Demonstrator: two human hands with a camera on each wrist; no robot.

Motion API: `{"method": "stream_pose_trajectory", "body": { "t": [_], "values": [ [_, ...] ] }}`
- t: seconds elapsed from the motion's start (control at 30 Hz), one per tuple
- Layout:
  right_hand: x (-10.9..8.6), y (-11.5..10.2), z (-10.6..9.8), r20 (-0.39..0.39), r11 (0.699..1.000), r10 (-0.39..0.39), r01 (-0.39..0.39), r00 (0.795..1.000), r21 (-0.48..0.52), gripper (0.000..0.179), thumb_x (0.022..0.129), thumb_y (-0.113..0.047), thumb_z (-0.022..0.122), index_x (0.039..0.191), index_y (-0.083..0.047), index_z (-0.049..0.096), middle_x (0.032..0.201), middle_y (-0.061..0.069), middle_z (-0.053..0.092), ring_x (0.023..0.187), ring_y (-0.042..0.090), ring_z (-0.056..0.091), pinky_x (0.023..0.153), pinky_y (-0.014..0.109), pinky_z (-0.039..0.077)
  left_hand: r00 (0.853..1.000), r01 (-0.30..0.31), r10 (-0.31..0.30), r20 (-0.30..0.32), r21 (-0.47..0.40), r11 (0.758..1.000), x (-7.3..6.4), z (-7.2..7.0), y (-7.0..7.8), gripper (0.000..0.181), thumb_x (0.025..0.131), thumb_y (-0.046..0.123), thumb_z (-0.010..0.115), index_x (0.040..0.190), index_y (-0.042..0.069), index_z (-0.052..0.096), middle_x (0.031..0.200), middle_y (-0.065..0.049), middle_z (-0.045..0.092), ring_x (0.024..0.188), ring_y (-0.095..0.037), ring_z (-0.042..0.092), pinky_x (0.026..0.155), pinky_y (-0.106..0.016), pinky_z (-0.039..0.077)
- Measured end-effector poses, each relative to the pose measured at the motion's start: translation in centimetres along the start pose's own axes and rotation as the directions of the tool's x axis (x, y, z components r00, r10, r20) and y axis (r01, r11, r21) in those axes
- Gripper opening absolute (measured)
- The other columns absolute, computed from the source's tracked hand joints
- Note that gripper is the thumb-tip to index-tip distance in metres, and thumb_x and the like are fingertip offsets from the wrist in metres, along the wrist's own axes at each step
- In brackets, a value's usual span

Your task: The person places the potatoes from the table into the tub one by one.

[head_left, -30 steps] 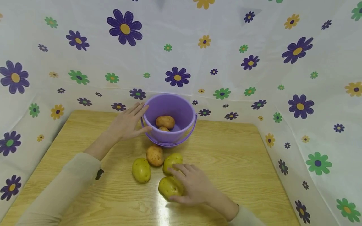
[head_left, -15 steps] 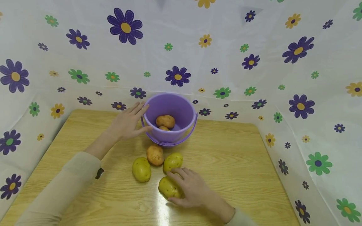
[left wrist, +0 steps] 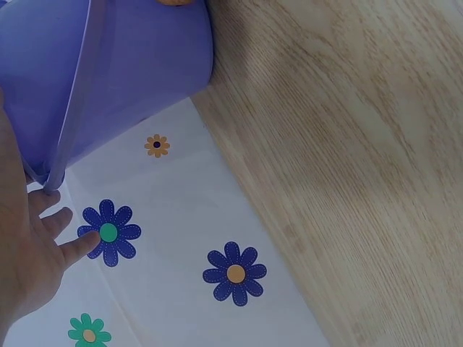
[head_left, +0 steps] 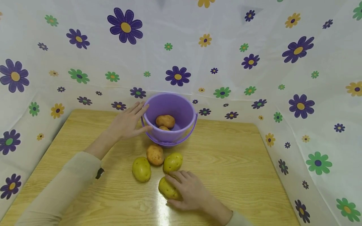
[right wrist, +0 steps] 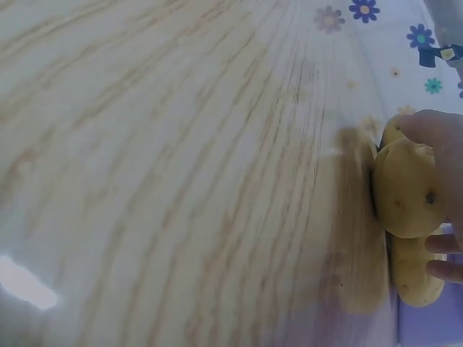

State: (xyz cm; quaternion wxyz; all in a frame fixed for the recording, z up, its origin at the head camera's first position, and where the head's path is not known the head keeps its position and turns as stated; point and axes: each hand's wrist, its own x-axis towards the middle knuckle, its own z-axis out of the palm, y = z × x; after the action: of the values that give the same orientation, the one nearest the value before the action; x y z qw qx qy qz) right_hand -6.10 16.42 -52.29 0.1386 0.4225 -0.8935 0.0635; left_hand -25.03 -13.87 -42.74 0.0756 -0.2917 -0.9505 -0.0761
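My left hand (head_left: 127, 124) rests with straight fingers against the left rim of a purple bucket (head_left: 181, 105). The left wrist view has this hand beside the bucket's handle joint. Inside the bucket lie two brown potatoes (head_left: 165, 121), one partly hidden by the wall. My right hand (head_left: 190, 191) grips the nearest yellow-green potato (head_left: 167, 188) on the table, thumb on its near side and fingers over its far side. Another yellow-green potato (head_left: 173, 162) lies just beyond those fingertips. A brown potato (head_left: 155, 155) and a third yellow-green potato (head_left: 141, 169) lie to the left.
The wooden table (head_left: 232, 157) is bordered at the back and sides by a white sheet (head_left: 226, 18) printed with flowers. The bucket stands near the table's back edge, its handle (head_left: 190, 133) lowered toward the front.
My right hand has drawn slightly back from the farther yellow-green potato and closed around the nearest one. The left hand and the bucket have stayed in place.
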Motion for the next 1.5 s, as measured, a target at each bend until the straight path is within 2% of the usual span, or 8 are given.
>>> {"method": "stream_pose_trajectory", "body": {
  "t": [0.2, 0.47, 0.83, 1.03, 1.5],
  "values": [
    [0.02, -0.21, 0.15, -0.01, 0.999, -0.011, 0.011, 1.0, -0.035, 0.083, 0.077, -0.067, 0.061, 0.143, -0.02, 0.047, 0.135, 0.001, 0.057, 0.113, 0.015, 0.058, 0.091, 0.032, 0.053, 1.0, 0.001, -0.001, -0.002, -0.005, 1.0, -0.07, -0.08, 0.17, 0.096, 0.087, 0.077, 0.038, 0.157, 0.015, 0.015, 0.163, -0.014, 0.017, 0.15, -0.036, 0.02, 0.12, -0.056, 0.026],
    [0.0, -0.48, 0.46, -0.011, 0.999, -0.011, 0.01, 1.0, -0.043, 0.081, 0.076, -0.065, 0.063, 0.142, -0.021, 0.048, 0.134, 0.002, 0.057, 0.109, 0.016, 0.06, 0.087, 0.033, 0.054, 1.0, 0.008, -0.008, -0.004, -0.002, 1.0, -0.14, -0.01, 0.15, 0.096, 0.087, 0.078, 0.036, 0.157, 0.016, 0.014, 0.164, -0.012, 0.014, 0.151, -0.036, 0.02, 0.12, -0.056, 0.027],
    [0.42, -0.84, 0.77, -0.021, 0.998, -0.039, 0.038, 0.999, -0.059, 0.068, 0.078, -0.054, 0.065, 0.137, -0.023, 0.051, 0.133, 0.003, 0.058, 0.104, 0.016, 0.061, 0.079, 0.03, 0.054, 1.0, 0.013, -0.013, -0.011, -0.002, 1.0, -0.03, 0.29, -0.06, 0.097, 0.086, 0.08, 0.035, 0.157, 0.018, 0.014, 0.164, -0.012, 0.017, 0.151, -0.034, 0.019, 0.121, -0.055, 0.027],
    [0.63, -0.86, 0.87, -0.039, 0.997, -0.053, 0.05, 0.998, -0.058, 0.064, 0.076, -0.05, 0.066, 0.133, -0.023, 0.054, 0.13, 0.002, 0.06, 0.102, 0.016, 0.061, 0.08, 0.03, 0.053, 1.0, 0.014, -0.014, -0.007, -0.004, 1.0, -0.05, 0.22, -0.03, 0.097, 0.086, 0.08, 0.035, 0.157, 0.018, 0.013, 0.164, -0.011, 0.014, 0.152, -0.032, 0.015, 0.121, -0.055, 0.026],
    [0.71, -0.7, 0.96, -0.047, 0.994, -0.091, 0.088, 0.995, -0.062, 0.063, 0.072, -0.048, 0.066, 0.129, -0.022, 0.055, 0.126, 0.001, 0.06, 0.1, 0.018, 0.061, 0.079, 0.031, 0.053, 1.0, 0.001, -0.001, -0.009, 0.005, 1.0, -0.01, 0.23, 0.02, 0.097, 0.087, 0.078, 0.037, 0.157, 0.016, 0.015, 0.163, -0.013, 0.017, 0.15, -0.036, 0.021, 0.121, -0.054, 0.026]
  ]
}}
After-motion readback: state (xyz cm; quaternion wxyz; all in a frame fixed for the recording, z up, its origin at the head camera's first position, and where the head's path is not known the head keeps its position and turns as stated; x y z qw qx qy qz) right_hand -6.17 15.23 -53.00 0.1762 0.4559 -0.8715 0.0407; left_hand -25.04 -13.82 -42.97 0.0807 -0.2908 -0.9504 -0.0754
